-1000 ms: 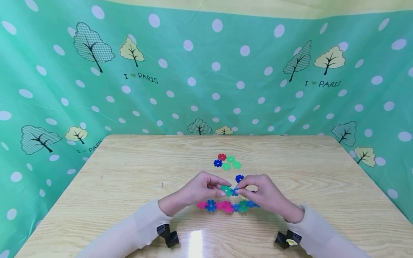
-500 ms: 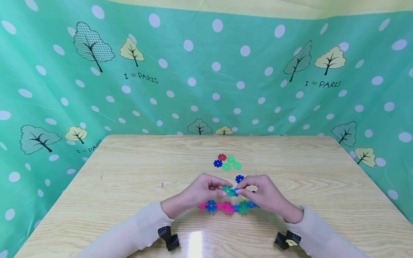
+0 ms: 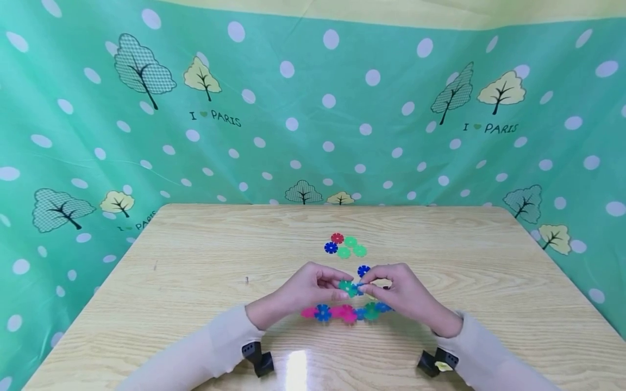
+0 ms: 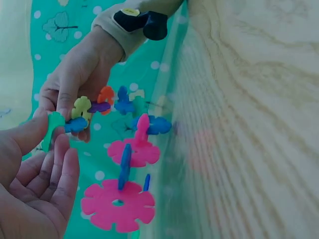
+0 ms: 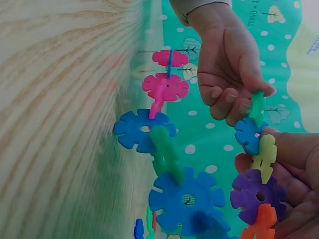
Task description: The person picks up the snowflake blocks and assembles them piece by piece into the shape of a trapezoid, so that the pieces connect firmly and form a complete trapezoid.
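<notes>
My left hand (image 3: 313, 285) pinches a green snowflake disc (image 5: 257, 107) between thumb and fingers. Facing it, my right hand (image 3: 403, 293) grips a blue snowflake disc (image 5: 249, 135) at the end of a linked string. Green and blue meet edge to edge between the fingertips. Behind the blue one come a yellow disc (image 5: 266, 157), a purple disc (image 5: 256, 194) and an orange disc (image 5: 260, 224). Nearer the body runs a row of slotted-together pieces, among them a pink disc (image 4: 118, 205), a large blue disc (image 5: 187, 199) and a green disc (image 3: 371, 311).
Past the hands, a loose dark blue disc (image 3: 363, 270) lies on the wooden table (image 3: 205, 244). Farther back is a small group with a red disc (image 3: 337, 238), another dark blue disc (image 3: 331, 248) and several light green discs (image 3: 360, 251). A dotted green cloth (image 3: 313, 119) hangs behind.
My left hand has edged slightly right with the green disc, bringing it closer against the blue one. My right hand has barely moved.
</notes>
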Action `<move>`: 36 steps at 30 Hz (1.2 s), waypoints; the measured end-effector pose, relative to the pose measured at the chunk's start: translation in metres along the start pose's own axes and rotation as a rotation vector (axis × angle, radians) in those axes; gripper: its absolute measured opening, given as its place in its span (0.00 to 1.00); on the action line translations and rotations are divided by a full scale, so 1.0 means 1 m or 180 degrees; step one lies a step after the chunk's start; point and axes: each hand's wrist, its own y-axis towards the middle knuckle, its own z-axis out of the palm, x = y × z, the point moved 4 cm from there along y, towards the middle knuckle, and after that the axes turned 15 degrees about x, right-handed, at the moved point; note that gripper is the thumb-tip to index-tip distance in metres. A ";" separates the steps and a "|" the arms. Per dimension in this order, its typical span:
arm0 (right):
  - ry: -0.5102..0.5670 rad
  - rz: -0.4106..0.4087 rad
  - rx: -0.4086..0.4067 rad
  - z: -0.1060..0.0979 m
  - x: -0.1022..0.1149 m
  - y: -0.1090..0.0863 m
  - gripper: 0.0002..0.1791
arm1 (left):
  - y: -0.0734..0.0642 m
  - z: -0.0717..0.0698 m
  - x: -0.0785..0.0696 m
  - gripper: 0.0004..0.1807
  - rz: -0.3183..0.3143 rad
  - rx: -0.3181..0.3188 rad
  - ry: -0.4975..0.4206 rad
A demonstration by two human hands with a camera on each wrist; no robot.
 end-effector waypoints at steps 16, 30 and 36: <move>0.0178 0.0284 0.0148 -0.002 0.000 0.001 0.10 | -0.001 -0.003 -0.004 0.17 -0.0041 -0.0232 -0.0160; 0.0147 0.0476 0.0300 -0.002 -0.010 0.001 0.13 | 0.007 -0.020 0.007 0.17 -0.0079 -0.0106 -0.0123; 0.0301 0.0562 0.0391 -0.004 -0.012 0.000 0.15 | 0.016 -0.050 0.028 0.17 -0.0256 -0.0391 -0.0132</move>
